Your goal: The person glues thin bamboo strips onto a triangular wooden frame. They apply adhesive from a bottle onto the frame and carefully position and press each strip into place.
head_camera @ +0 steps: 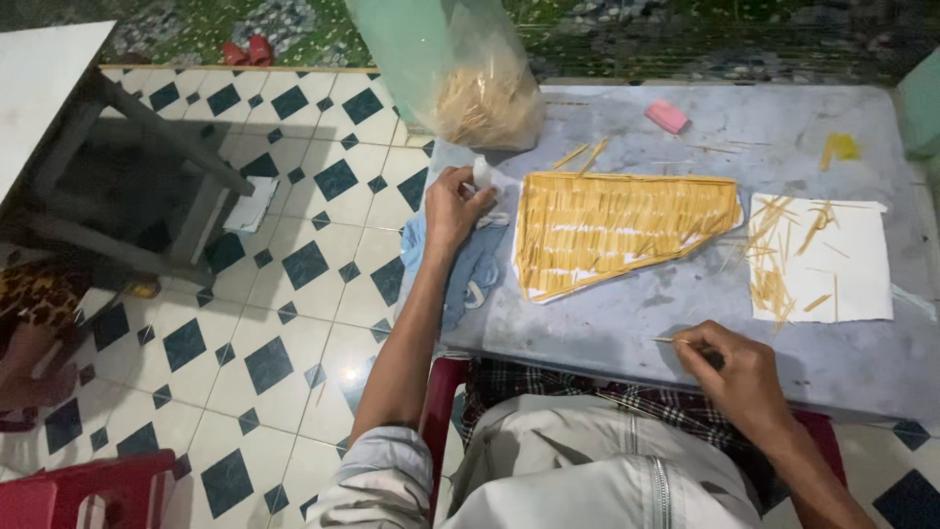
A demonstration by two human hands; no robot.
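So the person sits at a grey table [685, 323] working on a panel of thin sticks [617, 230], a flat wedge-shaped sheet covered in rows of pale yellow slivers, lying near the middle of the tabletop. The left hand [455, 206], out at about 10 o'clock from the person's lap, is closed around a small white bottle [483, 172], looks like glue, right at the panel's left edge and above a blue cloth [470, 269] draped over the table corner. The right hand [739, 377], down at 4 o'clock from the panel, pinches a single thin stick [671, 340] between narrowed fingertips, tip pointing left, close to the near table edge.

Loose spares sit on a white sheet of paper [852, 279] at 3 o'clock from the panel, and a clear plastic bag of sticks [485, 98] stands at 11 o'clock. There's also a pink eraser-like block [667, 116] at 1 o'clock and a yellow scrap [842, 147] further right.

Going by the layout, this looks like the glue-and-place step: one stick ready, glue in the other hand. The lower right of the panel is cut at a slant, so the next stick would probably need a light dab and careful lining up parallel with its neighbours, without nudging the rows already stuck down
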